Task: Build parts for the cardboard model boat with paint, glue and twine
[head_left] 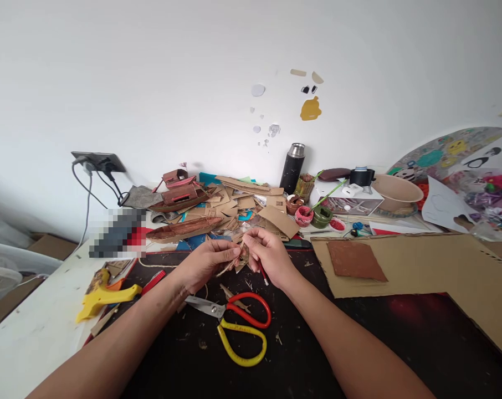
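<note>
Above the dark mat, my left hand (207, 263) and my right hand (271, 257) meet fingertip to fingertip. Both are closed in a pinch on a thin tan strand that looks like twine (226, 270); its exact shape between the fingers is too small to make out. A slim red stick (262, 271) with a pale tip shows under my right hand, and I cannot tell whether that hand holds it. Scissors (224, 311) with one red and one yellow handle lie below my hands, blades pointing left. Small scraps lie around them.
A yellow glue gun (109, 298) lies at left. Behind my hands are cardboard scraps (230, 202), a brown boat hull (184, 228) and a roofed boat model (182, 194). Paint jars (304, 216) and a black flask (292, 169) stand farther back. Large cardboard (404, 260) covers the right.
</note>
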Demonstrator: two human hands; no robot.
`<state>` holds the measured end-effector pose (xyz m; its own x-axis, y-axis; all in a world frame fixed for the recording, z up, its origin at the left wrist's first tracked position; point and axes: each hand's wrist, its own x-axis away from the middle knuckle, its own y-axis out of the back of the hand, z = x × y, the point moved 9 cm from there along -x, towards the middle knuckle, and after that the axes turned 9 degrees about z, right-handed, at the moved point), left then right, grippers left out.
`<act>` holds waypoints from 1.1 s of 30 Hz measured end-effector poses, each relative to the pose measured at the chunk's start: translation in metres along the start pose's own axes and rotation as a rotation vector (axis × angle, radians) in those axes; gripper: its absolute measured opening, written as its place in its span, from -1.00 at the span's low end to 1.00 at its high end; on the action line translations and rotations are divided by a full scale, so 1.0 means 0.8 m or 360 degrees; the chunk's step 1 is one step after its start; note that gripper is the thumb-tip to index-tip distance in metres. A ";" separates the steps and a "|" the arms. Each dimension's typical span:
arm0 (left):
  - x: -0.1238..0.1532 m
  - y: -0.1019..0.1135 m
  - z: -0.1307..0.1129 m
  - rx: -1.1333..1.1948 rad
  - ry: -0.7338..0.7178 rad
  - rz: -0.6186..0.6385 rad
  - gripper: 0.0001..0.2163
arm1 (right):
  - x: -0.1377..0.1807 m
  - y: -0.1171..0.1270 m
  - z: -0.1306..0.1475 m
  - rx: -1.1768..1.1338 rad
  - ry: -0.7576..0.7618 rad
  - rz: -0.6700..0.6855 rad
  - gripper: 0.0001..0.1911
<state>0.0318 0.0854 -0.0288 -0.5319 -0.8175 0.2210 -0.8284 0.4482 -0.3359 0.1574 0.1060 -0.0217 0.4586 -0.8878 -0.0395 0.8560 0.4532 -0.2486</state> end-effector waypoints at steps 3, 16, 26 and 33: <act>0.000 0.003 -0.002 -0.0068 -0.0014 -0.0032 -0.65 | 0.000 0.002 -0.001 -0.0010 -0.0001 -0.0023 -0.58; 0.001 0.016 -0.017 -0.0235 -0.0120 -0.0171 -0.60 | 0.000 0.002 -0.003 -0.0152 -0.0031 -0.0044 -0.48; 0.000 0.012 -0.012 -0.0623 0.0010 -0.0109 -0.53 | -0.002 -0.003 -0.009 0.0103 -0.0026 0.0018 -0.54; 0.002 0.007 -0.015 -0.0853 0.0063 0.0029 -0.54 | -0.002 0.001 -0.005 0.0162 -0.0006 -0.0021 -0.61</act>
<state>0.0244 0.0912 -0.0192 -0.5444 -0.7984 0.2573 -0.7870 0.5923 0.1725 0.1562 0.1075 -0.0259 0.4476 -0.8936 -0.0333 0.8818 0.4473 -0.1495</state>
